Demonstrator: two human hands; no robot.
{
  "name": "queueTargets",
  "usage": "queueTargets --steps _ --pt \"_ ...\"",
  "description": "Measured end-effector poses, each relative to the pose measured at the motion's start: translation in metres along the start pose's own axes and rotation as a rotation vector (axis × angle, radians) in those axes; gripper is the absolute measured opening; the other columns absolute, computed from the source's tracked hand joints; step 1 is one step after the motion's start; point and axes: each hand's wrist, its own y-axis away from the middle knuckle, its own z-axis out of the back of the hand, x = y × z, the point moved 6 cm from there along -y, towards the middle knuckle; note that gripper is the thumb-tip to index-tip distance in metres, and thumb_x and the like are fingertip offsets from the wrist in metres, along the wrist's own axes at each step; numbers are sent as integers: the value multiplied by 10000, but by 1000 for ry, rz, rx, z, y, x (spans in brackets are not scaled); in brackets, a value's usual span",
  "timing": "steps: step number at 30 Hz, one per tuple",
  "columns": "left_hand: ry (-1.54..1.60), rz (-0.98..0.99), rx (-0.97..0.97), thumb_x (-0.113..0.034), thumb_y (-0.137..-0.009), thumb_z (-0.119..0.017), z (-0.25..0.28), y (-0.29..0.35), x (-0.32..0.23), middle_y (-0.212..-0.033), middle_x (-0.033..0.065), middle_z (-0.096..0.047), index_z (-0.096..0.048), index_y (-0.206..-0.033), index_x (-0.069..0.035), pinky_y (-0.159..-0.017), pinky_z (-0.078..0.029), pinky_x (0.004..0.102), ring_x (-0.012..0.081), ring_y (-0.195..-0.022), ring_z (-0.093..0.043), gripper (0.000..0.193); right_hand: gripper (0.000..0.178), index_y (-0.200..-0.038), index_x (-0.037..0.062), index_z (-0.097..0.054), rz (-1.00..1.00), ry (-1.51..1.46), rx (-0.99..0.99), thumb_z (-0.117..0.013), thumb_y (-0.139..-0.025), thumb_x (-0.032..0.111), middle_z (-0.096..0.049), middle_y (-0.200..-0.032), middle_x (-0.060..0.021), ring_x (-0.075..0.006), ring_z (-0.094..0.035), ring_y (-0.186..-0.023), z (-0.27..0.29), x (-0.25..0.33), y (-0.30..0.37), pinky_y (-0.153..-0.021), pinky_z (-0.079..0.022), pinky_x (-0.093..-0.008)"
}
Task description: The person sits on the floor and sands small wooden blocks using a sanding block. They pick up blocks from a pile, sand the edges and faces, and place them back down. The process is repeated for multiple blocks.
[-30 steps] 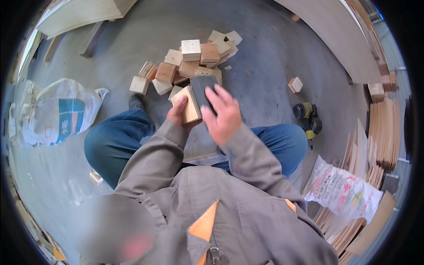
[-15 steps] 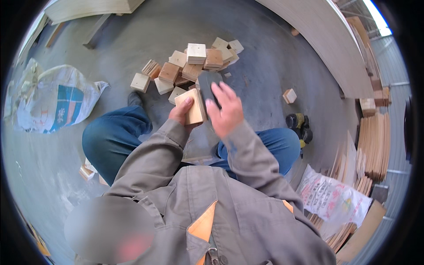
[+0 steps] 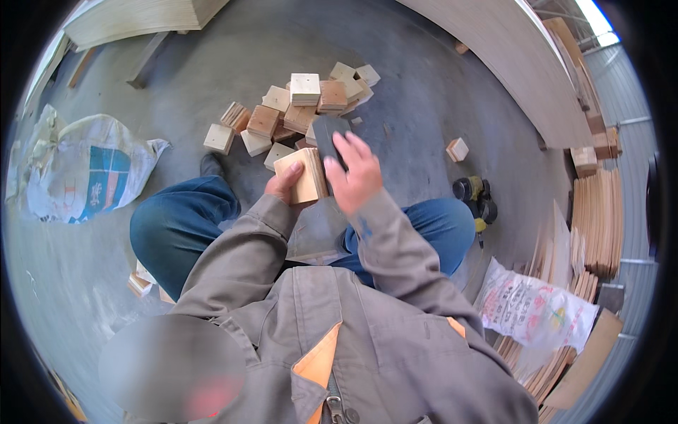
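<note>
My left hand (image 3: 284, 186) grips a pale square wooden block (image 3: 302, 176) held upright over my lap. My right hand (image 3: 355, 173) presses a dark grey sanding pad (image 3: 328, 134) against the block's right side, fingers spread over the pad. Just beyond both hands lies a pile of several similar wooden blocks (image 3: 300, 106) on the grey concrete floor. My grey sleeves and blue-trousered knees frame the hands from below.
A single block (image 3: 457, 149) lies right of the pile, near a yellow and black power sander (image 3: 477, 197). White printed sacks lie at left (image 3: 85, 169) and lower right (image 3: 537, 311). Stacked plywood pieces (image 3: 597, 219) line the right; a large board (image 3: 522, 63) leans at upper right.
My right hand with the pad has slid up and down along the block's side. The view has shifted slightly; the left hand keeps its hold.
</note>
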Motion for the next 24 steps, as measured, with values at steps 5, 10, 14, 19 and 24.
queueTargets --steps 5,10,14,19,24 --pt "81 -27 -83 -544 -809 -821 -5 3 -8 -1145 60 -718 -608 -1347 -148 -812 -564 524 259 -1013 -693 701 494 -1358 66 -640 29 -23 37 -705 -894 223 -578 -1381 -244 -424 -597 -1170 29 32 57 -1012 -464 -484" --pt "22 50 90 -551 -872 -755 -13 0 7 -1306 54 -675 -530 -1447 -192 -927 -554 549 281 -1155 -670 715 475 -1340 69 -654 -30 37 -38 -694 -899 241 -583 -1383 -243 -422 -598 -1167 7 -7 -3 -1010 -466 -488" --pt "-18 -32 156 -511 -882 -756 -12 -2 6 -1323 83 -657 -506 -1468 -163 -928 -562 547 288 -1163 -669 726 460 -1335 62 -662 -84 75 -39 -679 -923 265 -606 -1366 -248 -421 -605 -1199 2 -20 -28 -1035 -472 -478" --pt "63 1 38 -534 -881 -754 3 -7 -2 -1311 96 -670 -518 -1459 -135 -958 -556 554 294 -1152 -677 740 500 -1350 58 -648 47 -4 5 -726 -878 201 -578 -1379 -246 -427 -612 -1130 23 24 44 -989 -481 -486" --pt "50 7 50 -507 -910 -737 -10 -3 2 -1332 81 -668 -529 -1450 -162 -973 -545 573 291 -1177 -670 673 491 -1348 68 -649 36 -25 -20 -722 -881 201 -580 -1379 -232 -412 -612 -1125 24 23 32 -990 -477 -475"
